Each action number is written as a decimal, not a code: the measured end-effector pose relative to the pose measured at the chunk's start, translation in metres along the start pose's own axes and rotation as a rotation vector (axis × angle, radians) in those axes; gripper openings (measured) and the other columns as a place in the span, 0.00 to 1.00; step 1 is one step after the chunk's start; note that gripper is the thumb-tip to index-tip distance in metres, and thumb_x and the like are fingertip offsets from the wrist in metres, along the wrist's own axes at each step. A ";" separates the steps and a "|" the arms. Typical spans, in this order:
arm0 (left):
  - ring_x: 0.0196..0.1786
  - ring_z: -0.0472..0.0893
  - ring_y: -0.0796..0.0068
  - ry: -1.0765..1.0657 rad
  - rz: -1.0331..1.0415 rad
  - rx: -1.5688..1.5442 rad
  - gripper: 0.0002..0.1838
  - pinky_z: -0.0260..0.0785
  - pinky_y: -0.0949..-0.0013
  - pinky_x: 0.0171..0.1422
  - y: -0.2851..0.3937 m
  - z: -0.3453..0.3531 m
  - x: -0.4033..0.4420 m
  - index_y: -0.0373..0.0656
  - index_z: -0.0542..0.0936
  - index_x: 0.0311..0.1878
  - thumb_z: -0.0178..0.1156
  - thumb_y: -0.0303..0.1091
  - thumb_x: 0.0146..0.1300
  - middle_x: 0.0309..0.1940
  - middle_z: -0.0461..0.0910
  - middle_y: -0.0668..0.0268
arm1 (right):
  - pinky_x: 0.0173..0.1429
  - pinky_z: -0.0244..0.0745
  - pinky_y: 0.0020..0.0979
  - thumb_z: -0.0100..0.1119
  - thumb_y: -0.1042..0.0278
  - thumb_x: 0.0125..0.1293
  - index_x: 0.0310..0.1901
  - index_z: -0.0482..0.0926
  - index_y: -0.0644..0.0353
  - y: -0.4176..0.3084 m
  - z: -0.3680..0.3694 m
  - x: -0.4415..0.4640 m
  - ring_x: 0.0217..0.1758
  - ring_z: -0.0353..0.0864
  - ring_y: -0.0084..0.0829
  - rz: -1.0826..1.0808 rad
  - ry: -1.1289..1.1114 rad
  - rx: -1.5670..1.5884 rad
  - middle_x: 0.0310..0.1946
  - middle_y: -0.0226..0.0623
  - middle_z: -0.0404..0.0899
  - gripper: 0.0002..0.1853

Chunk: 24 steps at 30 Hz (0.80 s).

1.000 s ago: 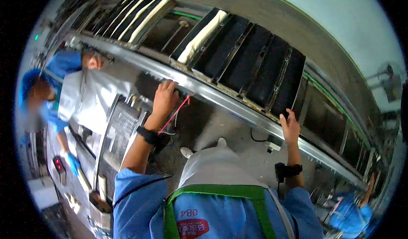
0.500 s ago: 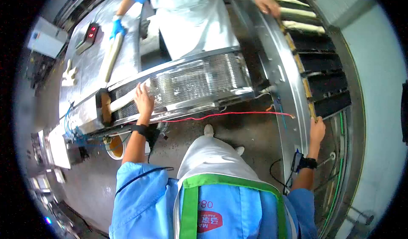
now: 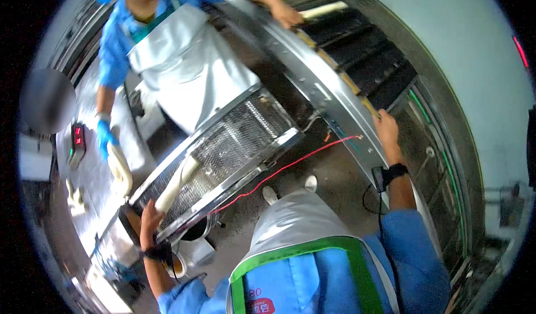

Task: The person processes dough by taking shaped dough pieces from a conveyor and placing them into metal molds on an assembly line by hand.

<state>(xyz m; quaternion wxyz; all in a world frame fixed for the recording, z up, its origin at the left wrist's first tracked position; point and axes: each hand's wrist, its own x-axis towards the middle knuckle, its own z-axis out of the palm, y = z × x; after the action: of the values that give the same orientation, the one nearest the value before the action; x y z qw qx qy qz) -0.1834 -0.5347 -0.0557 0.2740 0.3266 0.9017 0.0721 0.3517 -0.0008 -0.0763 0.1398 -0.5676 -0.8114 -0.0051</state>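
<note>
Left hand has shifted down long pale dough strip, baring its far end; right hand stays at black grooved tray; cannot tell either grip.

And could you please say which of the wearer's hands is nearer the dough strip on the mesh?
Left. The left hand is at the near end of the dough strip; the right hand is well away from it, at the edge of the black tray.

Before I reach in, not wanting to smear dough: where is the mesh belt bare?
Mostly bare: the mesh belt between its metal rails, from the dough strip to the end nearest the black trays. Crowded: the opposite end, around the left hand.
</note>
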 end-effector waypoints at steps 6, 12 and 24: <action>0.28 0.71 0.75 0.091 0.120 -0.710 0.28 0.65 0.74 0.30 0.217 -0.055 -0.029 0.32 0.63 0.50 0.54 0.41 0.49 0.31 0.70 0.63 | 0.32 0.70 0.41 0.55 0.67 0.49 0.29 0.68 0.61 -0.012 -0.013 -0.004 0.30 0.73 0.44 -0.082 0.179 0.055 0.24 0.44 0.74 0.09; 0.34 0.71 0.73 -0.091 0.474 -0.802 0.35 0.66 0.72 0.35 0.412 -0.061 -0.004 0.34 0.62 0.52 0.57 0.49 0.46 0.38 0.67 0.60 | 0.34 0.70 0.40 0.55 0.67 0.49 0.33 0.66 0.60 -0.012 -0.029 -0.006 0.31 0.73 0.44 -0.062 -0.010 0.081 0.25 0.44 0.74 0.12; 0.44 0.72 0.50 0.169 1.245 -0.093 0.30 0.63 0.59 0.50 0.707 0.079 0.173 0.39 0.62 0.51 0.58 0.46 0.49 0.44 0.70 0.48 | 0.34 0.70 0.40 0.52 0.67 0.52 0.33 0.65 0.59 -0.018 -0.039 0.003 0.32 0.73 0.43 -0.047 -0.100 0.190 0.23 0.43 0.73 0.09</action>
<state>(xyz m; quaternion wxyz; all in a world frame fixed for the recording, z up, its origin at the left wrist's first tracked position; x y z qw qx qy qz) 0.1376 0.1193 0.0193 0.1226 0.7712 0.5571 0.2826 0.3424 -0.0109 -0.0359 0.1521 -0.5323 -0.8272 0.0967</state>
